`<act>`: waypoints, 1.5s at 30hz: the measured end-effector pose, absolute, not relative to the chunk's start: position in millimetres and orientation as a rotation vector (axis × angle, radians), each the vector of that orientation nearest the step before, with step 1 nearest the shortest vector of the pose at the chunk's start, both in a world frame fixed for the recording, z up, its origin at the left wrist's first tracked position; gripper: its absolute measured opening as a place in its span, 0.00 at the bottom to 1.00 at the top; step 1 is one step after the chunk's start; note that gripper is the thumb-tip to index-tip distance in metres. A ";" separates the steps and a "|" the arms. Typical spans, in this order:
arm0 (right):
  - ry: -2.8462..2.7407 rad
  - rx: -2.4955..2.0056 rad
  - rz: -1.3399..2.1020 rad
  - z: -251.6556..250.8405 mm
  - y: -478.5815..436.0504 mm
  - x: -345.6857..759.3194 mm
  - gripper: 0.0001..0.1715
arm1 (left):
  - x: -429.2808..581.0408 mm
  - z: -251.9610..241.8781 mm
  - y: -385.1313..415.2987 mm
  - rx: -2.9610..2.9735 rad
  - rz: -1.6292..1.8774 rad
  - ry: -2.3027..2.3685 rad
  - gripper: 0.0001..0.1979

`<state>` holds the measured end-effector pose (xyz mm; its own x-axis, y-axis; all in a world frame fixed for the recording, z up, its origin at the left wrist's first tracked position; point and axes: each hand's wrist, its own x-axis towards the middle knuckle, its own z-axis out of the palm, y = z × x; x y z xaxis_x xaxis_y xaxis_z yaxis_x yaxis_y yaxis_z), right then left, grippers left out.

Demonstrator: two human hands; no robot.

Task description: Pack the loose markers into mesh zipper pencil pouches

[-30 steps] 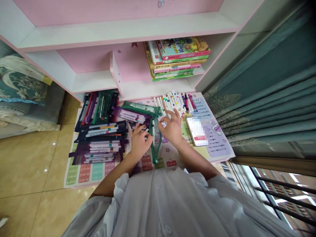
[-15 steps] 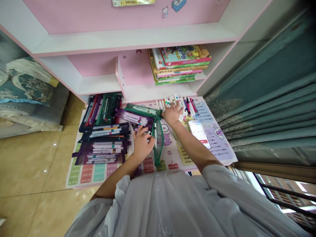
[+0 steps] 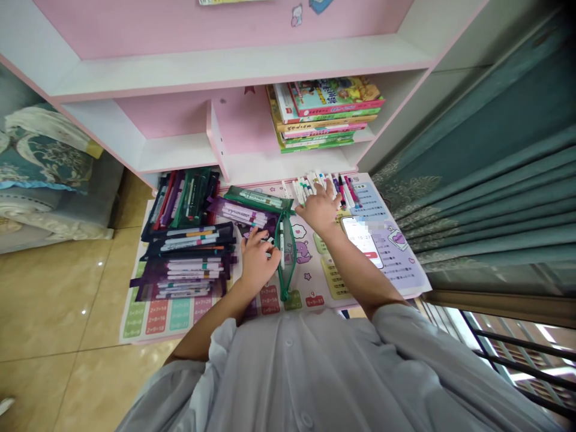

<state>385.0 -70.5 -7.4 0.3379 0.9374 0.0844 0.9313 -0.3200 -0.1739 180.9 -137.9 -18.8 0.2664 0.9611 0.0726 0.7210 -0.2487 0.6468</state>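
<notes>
My left hand (image 3: pixel 256 259) pinches the left edge of an open green mesh pencil pouch (image 3: pixel 287 255) that lies on the patterned desk mat (image 3: pixel 189 309); a white marker shows inside the pouch. My right hand (image 3: pixel 320 208) reaches forward, fingers spread and laid on a row of loose white-bodied markers (image 3: pixel 315 183) at the back of the mat. Whether it grips one is hidden under the palm. Filled green and purple pouches (image 3: pixel 247 207) lie just behind the open pouch.
Several filled dark pouches of markers (image 3: pixel 189 258) are stacked on the mat's left. A phone (image 3: pixel 362 240) with a lit screen lies right of my right arm. Books (image 3: pixel 324 111) are stacked on the pink-and-white shelf (image 3: pixel 234 66). Teal curtain (image 3: pixel 486 174) at right, tiled floor at left.
My right hand left the pouch's mouth and reached forward to the row of loose markers, where it now rests. My left hand stayed on the pouch edge.
</notes>
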 end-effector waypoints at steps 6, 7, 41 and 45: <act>-1.704 -1.938 0.059 22.8 -156.2 364.1 0.12 | 179.7 -20.4 -136.9 2.074 0.650 1.494 0.10; -1.721 -1.890 0.062 23.7 -168.3 358.8 0.12 | 179.4 -20.4 -136.8 2.077 0.652 1.495 0.09; -1.600 -2.206 0.090 -6.6 -82.5 362.7 0.15 | 180.7 -19.9 -138.1 2.083 0.625 1.504 0.10; -1.618 -2.231 0.103 -2.6 -45.5 364.7 0.17 | 180.7 -21.5 -137.9 2.107 0.617 1.495 0.10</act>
<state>364.7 -45.5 -2.6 0.3339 0.9287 0.1613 0.9006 -0.2638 -0.3455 180.7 -137.9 -21.5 0.3015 0.9497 0.0843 0.7329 -0.2874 0.6166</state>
